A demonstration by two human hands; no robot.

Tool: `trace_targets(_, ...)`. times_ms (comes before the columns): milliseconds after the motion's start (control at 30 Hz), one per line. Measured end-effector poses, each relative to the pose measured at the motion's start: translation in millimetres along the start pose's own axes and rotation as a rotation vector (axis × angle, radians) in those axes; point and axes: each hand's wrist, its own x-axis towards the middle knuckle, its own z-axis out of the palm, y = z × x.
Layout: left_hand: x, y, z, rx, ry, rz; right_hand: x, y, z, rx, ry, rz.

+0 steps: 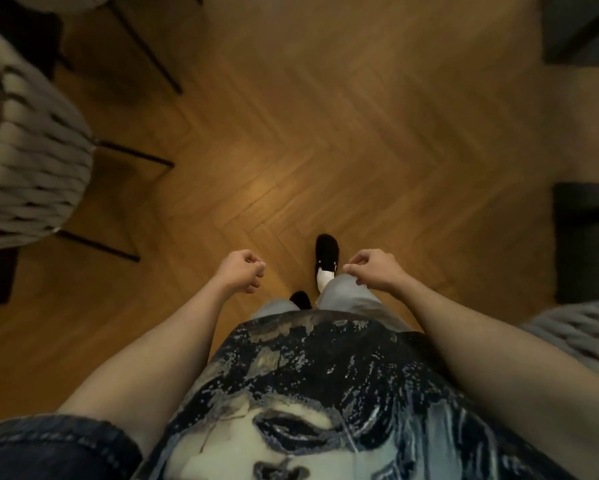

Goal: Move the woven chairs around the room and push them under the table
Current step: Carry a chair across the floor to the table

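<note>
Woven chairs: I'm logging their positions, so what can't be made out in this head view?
- Left woven chair: blurred, cut off by left edge; seat unseen.
- Right woven chair: only a corner shows, behind the right forearm and frame edge.
- Table: cannot be identified.

Both bare forearms are extended forward and downward from the torso, converging slightly toward the hands. The left hand (244, 274) is held with its fingers curled into a loose fist, nothing being gripped, its knuckles turned inward. The right hand (372, 270) is held level with it and well apart, fingers curled downward, thumb and forefinger drawn close together; nothing can be seen held between them.
</note>
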Motion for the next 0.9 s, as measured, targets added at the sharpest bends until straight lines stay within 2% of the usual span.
trace_targets(400, 15.2, -16.7, -84.3, -0.468, 0.288, -0.126, 116.2, -205.4, -33.5, -0.504, -0.295, -0.228)
trace_targets(600, 37.0, -38.7, -134.3, -0.635, 0.365, -0.183, 155.2, -309.7, 5.3, -0.748, -0.344, -0.316)
trace_targets(900, 60.5, -80.5, -249.3, -0.793, 0.414, -0.233, 188.4, -457.5, 83.2, -0.867, -0.396, -0.393)
